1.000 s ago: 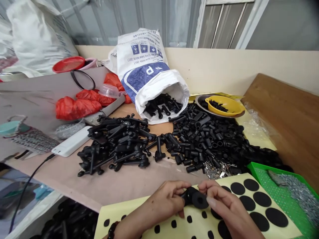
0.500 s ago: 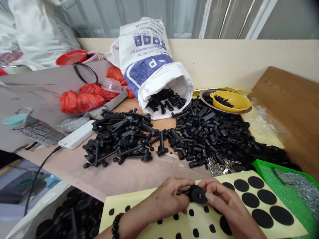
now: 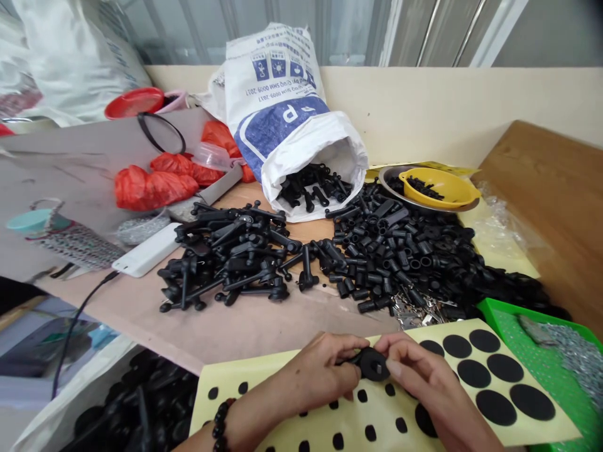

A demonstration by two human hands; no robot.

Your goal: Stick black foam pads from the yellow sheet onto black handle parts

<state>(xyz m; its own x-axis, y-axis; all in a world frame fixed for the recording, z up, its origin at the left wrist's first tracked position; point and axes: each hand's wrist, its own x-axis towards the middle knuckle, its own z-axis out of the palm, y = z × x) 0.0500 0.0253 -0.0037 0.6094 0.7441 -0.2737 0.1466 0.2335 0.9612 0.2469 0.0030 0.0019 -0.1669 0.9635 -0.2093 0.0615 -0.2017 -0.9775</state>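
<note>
A small round black plastic part (image 3: 374,364) is pinched between both hands at the bottom centre. My left hand (image 3: 320,371) grips its left side with curled fingers. Fingertips of my right hand (image 3: 417,373) press on its right side and face. Both hands hover just over a pale yellow sheet (image 3: 282,383) that carries black round stickers (image 3: 487,367) and small black oval ones. Beyond the sheet lie a pile of black handle pieces (image 3: 230,257) and a heap of short black tubes (image 3: 400,251).
A white woven sack (image 3: 292,125) spills black parts at the back. A yellow bowl (image 3: 440,188) sits in a metal dish at right. A green tray (image 3: 541,339) holds metal screws. Red bags (image 3: 151,185), a white power strip (image 3: 146,254) and its cable lie at left.
The view has tilted slightly, so everything sits a little higher and to the right. Both hands keep their grip on the round black part; my fingers shift a little on it.
</note>
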